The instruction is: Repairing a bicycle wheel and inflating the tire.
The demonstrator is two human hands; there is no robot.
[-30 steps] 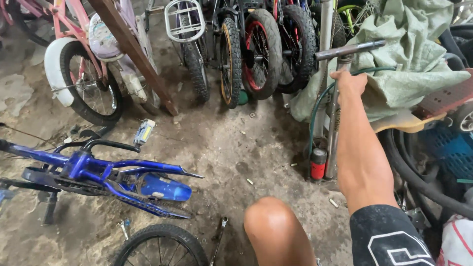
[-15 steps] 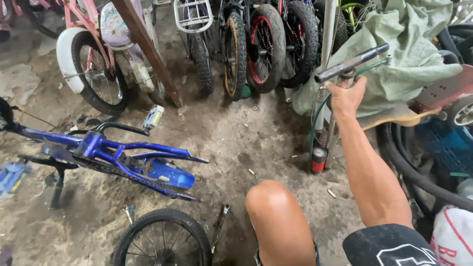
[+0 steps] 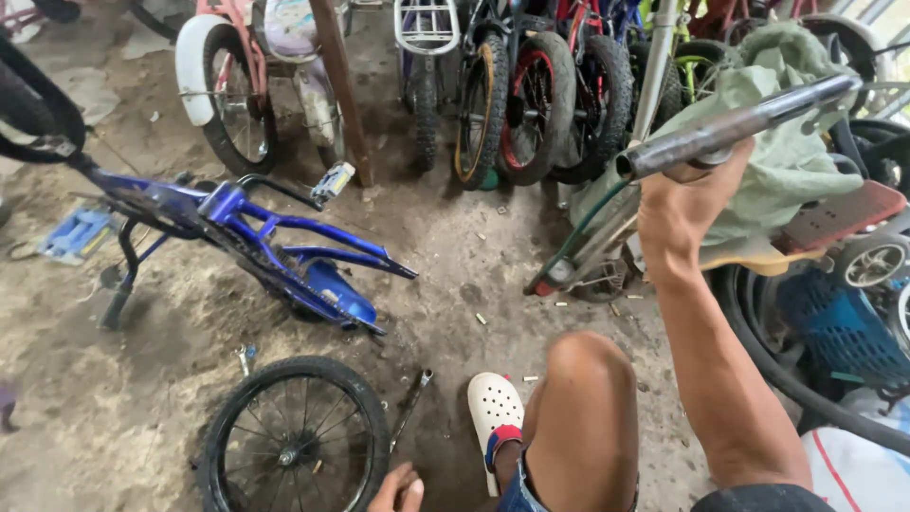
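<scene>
Our right hand (image 3: 684, 210) grips a grey metal tube (image 3: 735, 126) raised over the dirt floor (image 3: 474, 275); our left hand (image 3: 398, 490), fingers loosely curled and empty, rests by the loose wheel (image 3: 296, 438) beside the blue frame (image 3: 275, 251).

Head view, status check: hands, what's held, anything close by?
Right hand raised, gripping metal tube. Left hand low, empty, beside loose wheel. Blue bike frame lying on dirt floor; wrench by white clog.
</scene>
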